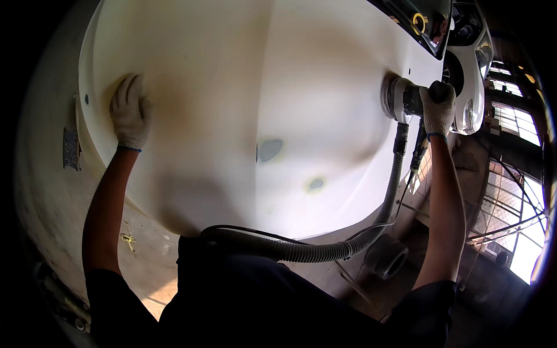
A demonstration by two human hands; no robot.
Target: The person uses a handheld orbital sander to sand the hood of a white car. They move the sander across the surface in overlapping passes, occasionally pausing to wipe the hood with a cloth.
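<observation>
A large white panel (pixel 214 87), like a car bonnet, fills the middle, with two grey patches (pixel 270 149) showing through the white. My left hand (pixel 129 110), in a pale knit glove, lies on the panel's left side with fingers extended, holding nothing. At the panel's right, my gloved right hand (pixel 438 110) grips the handle of a power sander (pixel 400 95), whose pad is against the surface. A ribbed grey hose (pixel 290 250) runs from the sander down across the panel's lower edge, with a thin dark cord alongside.
Beyond the panel at top right are a dark glossy part (pixel 432 32) and a white car (pixel 470 98). A tyre (pixel 387 261) lies below right. Bright grid windows (pixel 516 220) are at right. A perforated plate (pixel 71 148) and a yellow-green scrap (pixel 129 238) appear at left.
</observation>
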